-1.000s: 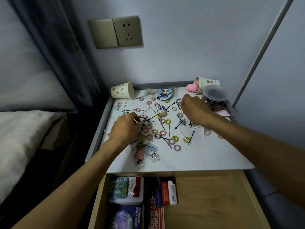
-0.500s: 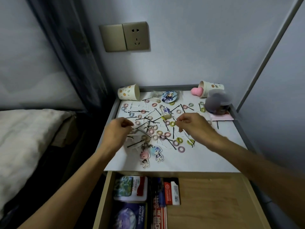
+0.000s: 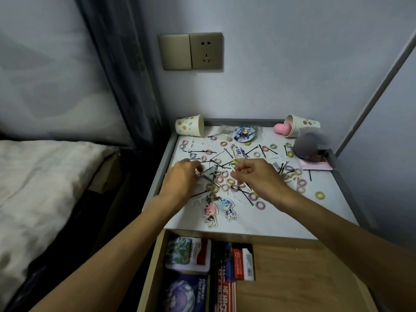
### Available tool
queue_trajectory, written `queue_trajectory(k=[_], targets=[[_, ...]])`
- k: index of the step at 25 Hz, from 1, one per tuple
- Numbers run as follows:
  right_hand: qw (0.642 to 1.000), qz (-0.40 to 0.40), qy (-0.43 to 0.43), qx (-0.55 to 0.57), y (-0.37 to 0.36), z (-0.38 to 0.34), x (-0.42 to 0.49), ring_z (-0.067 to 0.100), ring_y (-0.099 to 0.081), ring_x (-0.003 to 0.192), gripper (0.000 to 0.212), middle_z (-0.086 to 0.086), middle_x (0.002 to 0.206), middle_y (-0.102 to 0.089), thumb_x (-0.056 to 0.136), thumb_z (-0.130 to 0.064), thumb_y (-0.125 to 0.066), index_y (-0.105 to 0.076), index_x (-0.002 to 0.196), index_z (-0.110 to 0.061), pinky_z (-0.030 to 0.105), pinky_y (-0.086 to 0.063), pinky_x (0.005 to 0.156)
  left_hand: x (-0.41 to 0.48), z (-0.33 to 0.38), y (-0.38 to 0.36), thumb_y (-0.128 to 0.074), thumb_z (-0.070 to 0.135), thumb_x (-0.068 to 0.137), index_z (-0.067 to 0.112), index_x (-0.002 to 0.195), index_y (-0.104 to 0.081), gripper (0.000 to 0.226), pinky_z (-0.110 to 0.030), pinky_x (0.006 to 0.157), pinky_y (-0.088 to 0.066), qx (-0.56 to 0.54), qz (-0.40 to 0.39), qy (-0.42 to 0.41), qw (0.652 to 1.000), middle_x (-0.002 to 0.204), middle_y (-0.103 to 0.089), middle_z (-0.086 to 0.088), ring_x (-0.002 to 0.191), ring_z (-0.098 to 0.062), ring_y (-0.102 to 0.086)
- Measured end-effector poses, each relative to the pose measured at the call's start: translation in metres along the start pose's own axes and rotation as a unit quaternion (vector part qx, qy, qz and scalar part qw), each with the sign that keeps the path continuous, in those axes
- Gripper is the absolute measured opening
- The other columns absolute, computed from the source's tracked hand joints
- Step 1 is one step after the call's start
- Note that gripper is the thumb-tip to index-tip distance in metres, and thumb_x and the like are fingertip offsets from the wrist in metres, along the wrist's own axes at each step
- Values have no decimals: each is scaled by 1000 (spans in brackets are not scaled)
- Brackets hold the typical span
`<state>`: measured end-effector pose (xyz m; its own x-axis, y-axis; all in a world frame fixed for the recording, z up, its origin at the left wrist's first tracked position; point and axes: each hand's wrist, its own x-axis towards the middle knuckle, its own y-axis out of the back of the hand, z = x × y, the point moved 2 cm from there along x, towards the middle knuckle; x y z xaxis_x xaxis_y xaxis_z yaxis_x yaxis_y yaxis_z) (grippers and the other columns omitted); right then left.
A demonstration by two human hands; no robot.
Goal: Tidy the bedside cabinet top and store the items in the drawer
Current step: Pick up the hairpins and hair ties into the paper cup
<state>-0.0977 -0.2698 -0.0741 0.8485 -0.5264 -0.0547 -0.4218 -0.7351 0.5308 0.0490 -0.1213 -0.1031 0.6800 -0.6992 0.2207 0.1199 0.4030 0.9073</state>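
top: the white bedside cabinet top (image 3: 292, 212) is a proper scatter, with small pastel hair rings (image 3: 260, 205) and thin black bobby pins (image 3: 266, 152) strewn from 9 through 3 o'clock.
right hand: the right hand (image 3: 258, 179) works at the centre, fingers curled and pinching a slim silver hair clip (image 3: 247, 187) just above the pile, likely picking like items out one by one.
left hand: the left hand (image 3: 182, 179) sits at 9 o'clock, fingers bent down into the pins. a second silver clip (image 3: 209, 180) pokes out beneath it; gripped or merely covered, one cannot tell.
edges: two dotted paper cups lie tipped at 11 (image 3: 190, 126) and 1 o'clock (image 3: 301, 127). two cartoon-figure keychains (image 3: 210, 210) wait at 7 o'clock.
drawer: the open wooden drawer (image 3: 304, 278) stands out at 6 o'clock, directly under both forearms. printed boxes (image 3: 189, 253) fill its left, and the right floor is bare wood.
progress: early, by the look of it; nearly everything sits on top.
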Motion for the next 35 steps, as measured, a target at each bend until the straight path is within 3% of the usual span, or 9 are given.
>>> queue_trajectory(k=[5, 10, 12, 14, 19, 24, 28, 32, 35], targets=[[1000, 11, -4, 8, 1, 8, -2, 11, -67, 69, 10, -1, 78, -73, 87, -27, -70, -68, 85, -18, 20, -45, 57, 26, 7, -13, -58, 9, 88, 18, 99, -67, 17, -34, 71, -48, 85, -69, -34, 993, 101, -65, -9, 90, -32, -63], [999, 15, -16, 28, 1, 17, -6, 25, -70, 74, 8, -2, 73, -72, 88, -26, -68, -69, 86, -18, 28, -50, 58, 31, 9, -16, -51, 4, 89, 8, 98, -58, 12, -35, 62, -42, 122, -84, -58, 987, 99, -63, -15, 85, -37, -61], [999, 23, -18, 30, 3, 19, -8, 25, -70, 74, 8, -2, 73, -72, 87, -26, -69, -70, 86, -17, 31, -51, 62, 31, 13, -11, -50, 2, 89, 7, 97, -57, 11, -42, 63, -50, 84, -69, -49, 993, 90, -64, -18, 79, -39, -61], [999, 34, -14, 36, 8, 18, -12, 15, -69, 73, 9, -2, 75, -72, 87, -25, -70, -70, 87, -15, 22, -50, 61, 29, 18, 0, -54, 3, 90, 11, 99, -59, 13, -45, 67, -55, 39, -41, -35, 998, 86, -66, -16, 78, -36, -63], [997, 50, 21, 63, 15, 1, -36, 3, -62, 65, 8, -2, 75, -69, 88, -23, -70, -69, 84, -16, 18, -46, 61, -3, 52, 48, -60, -2, 85, 18, 95, -74, 26, -32, 64, -59, -133, -30, 18, 990, 73, -71, -6, 63, -19, -68], [989, 83, 34, 120, 14, -9, -86, 2, -62, 77, 8, -7, 85, -70, 89, -21, -68, -67, 81, -21, 16, -43, 65, -67, 76, 65, -62, -1, 89, 3, 88, -76, 14, -33, 65, -61, -353, -78, 111, 926, 67, -73, -11, 60, -22, -73], [986, 34, 14, 162, -3, -6, -109, -10, -58, 71, 10, -8, 85, -69, 91, -13, -65, -64, 81, -14, 8, -41, 61, -87, 85, 61, -54, -7, 90, -1, 86, -73, 21, -29, 67, -60, -469, -107, 148, 864, 71, -73, -18, 66, -28, -73], [981, 26, 0, 193, -11, -1, -110, 8, -66, 81, 10, 0, 83, -68, 95, -11, -58, -60, 86, -15, 18, -48, 71, -91, 91, 56, -51, -4, 93, -8, 99, -68, 19, -27, 72, -60, -575, -160, 166, 785, 86, -73, -26, 74, -28, -72], [961, 7, -12, 275, -15, -4, -109, 14, -69, 70, 8, 6, 77, -68, 98, -5, -51, -57, 93, -5, 25, -56, 68, -89, 94, 54, -53, 1, 94, -9, 105, -66, 20, -24, 72, -60, -622, -177, 178, 742, 93, -72, -27, 76, -26, -72]])
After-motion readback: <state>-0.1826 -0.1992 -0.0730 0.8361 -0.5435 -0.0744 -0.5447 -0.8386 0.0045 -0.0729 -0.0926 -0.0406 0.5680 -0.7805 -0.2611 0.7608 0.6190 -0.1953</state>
